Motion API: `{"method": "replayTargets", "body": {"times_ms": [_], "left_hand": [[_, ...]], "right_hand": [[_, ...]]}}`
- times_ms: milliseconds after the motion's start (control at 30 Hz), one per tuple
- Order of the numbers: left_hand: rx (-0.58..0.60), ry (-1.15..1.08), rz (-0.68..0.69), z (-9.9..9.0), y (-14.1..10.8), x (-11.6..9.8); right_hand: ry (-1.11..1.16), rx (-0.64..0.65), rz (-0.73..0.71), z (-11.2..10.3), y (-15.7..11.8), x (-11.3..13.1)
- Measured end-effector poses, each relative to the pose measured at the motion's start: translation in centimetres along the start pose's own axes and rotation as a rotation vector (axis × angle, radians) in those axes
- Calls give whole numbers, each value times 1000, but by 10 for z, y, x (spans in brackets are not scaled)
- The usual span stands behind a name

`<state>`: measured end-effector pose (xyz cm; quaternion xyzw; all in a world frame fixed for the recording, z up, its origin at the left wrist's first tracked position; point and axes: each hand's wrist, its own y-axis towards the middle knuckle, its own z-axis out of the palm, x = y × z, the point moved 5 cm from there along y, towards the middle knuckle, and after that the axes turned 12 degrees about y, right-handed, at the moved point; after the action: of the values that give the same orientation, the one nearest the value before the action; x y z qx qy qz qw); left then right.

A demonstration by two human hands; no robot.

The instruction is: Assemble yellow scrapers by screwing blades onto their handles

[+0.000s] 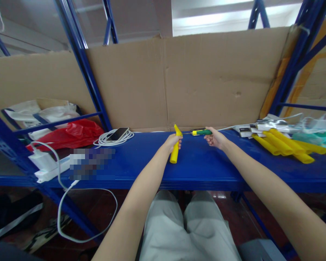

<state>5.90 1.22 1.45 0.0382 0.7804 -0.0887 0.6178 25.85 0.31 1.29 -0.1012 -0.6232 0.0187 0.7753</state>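
My left hand (174, 142) is wrapped round a yellow tube-shaped piece with an angled top (174, 155), held roughly upright over the blue shelf. In my right hand (214, 139) is a screwdriver with a green and yellow handle (199, 132), its shaft pointing left. The screwdriver's tip is at the upper part of the yellow piece, near my left fingers; whether it sits inside the piece is too small to tell. A dark item, partly hidden, lies behind the screwdriver.
Several yellow tubes (282, 145) lie piled on the right of the blue shelf (141, 163), by silvery packets. A phone (118, 134) rests on a coiled white cable (101, 139) at the left. Nearby are a red bag (73, 134) and a power strip (50, 172). Cardboard (206, 79) stands behind.
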Motion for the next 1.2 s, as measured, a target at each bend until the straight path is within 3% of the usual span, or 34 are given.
{"method": "replayTargets", "body": {"times_ms": [400,933,1200], "left_hand": [[-18,7,-57,6,1,4],[-64,-16,-109,7,2,1],[-57,35,-66,11,1,-1]], "right_hand": [[77,-109,-38,-1,0,1],[93,-167,-293,2,-5,12],[111,-175,-198,-2,2,6]]}}
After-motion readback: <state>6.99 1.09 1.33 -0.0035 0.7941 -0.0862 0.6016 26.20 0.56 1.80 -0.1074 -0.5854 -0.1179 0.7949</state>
